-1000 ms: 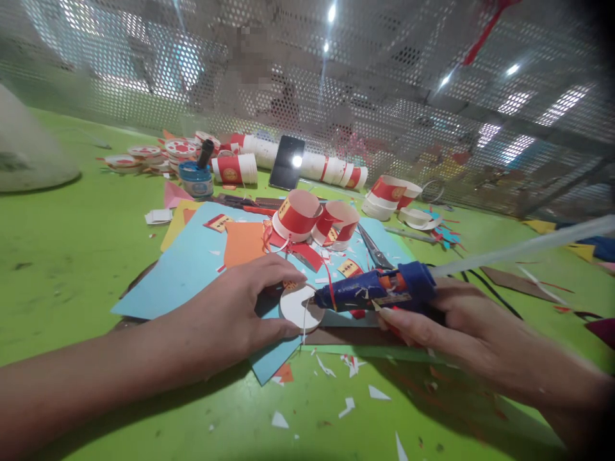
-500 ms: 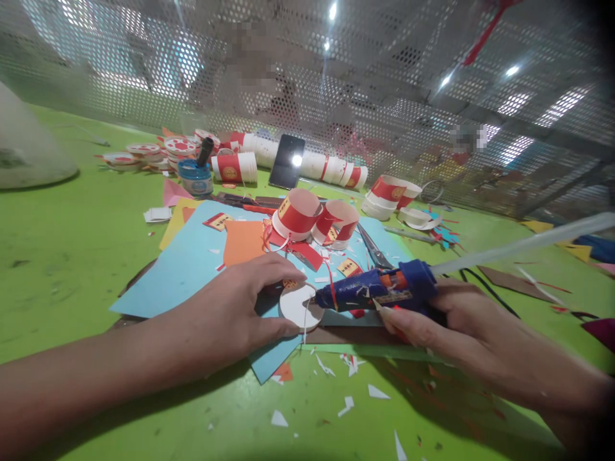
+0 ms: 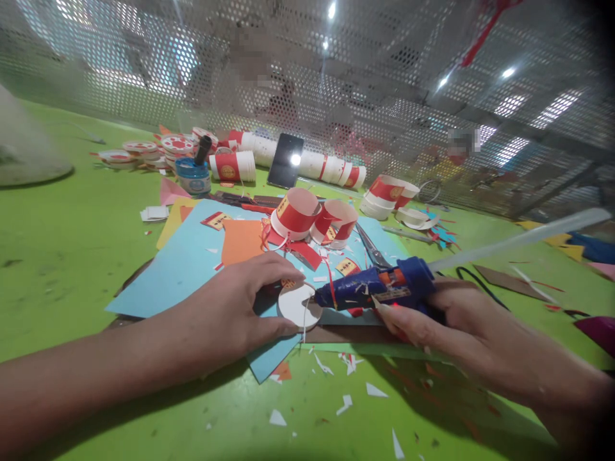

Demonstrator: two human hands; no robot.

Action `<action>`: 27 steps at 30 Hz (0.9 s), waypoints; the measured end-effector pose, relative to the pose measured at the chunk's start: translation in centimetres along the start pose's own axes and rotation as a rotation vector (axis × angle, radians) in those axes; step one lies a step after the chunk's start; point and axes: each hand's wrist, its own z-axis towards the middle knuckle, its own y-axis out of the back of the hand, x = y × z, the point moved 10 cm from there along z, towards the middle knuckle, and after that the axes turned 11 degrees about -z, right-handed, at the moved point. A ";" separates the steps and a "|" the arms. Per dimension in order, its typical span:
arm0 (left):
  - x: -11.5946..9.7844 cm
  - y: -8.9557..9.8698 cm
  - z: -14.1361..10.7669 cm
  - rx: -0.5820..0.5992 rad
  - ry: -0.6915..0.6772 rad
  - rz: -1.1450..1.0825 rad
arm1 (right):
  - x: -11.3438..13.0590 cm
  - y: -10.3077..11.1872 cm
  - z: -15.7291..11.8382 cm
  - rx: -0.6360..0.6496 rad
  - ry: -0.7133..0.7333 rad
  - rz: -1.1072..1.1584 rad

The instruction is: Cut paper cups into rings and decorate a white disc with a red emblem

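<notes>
Glue gun [image 3: 379, 287] — right hand [image 3: 461, 326]; white disc [image 3: 298, 307] — left hand [image 3: 240, 307].

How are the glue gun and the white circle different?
The glue gun is long and mostly blue; the white circle is flat, round and white. The right hand grips the glue gun, while the left hand holds the white circle. Both are being held.

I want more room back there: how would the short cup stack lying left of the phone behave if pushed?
The short cup stack would probably roll, since it lies on its round side. Its rims look papery, so it is likely light and apt to dent under pressure.
</notes>
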 end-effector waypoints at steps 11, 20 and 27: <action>0.0 0.1 0.0 -0.006 -0.005 0.010 | 0.1 0.3 0.2 -0.053 -0.014 -0.014; -0.1 0.0 0.1 0.008 -0.004 0.001 | 0.0 0.3 0.4 -0.052 -0.041 -0.023; -0.1 0.1 0.1 0.007 0.003 0.001 | 0.1 0.2 0.1 -0.050 -0.024 0.007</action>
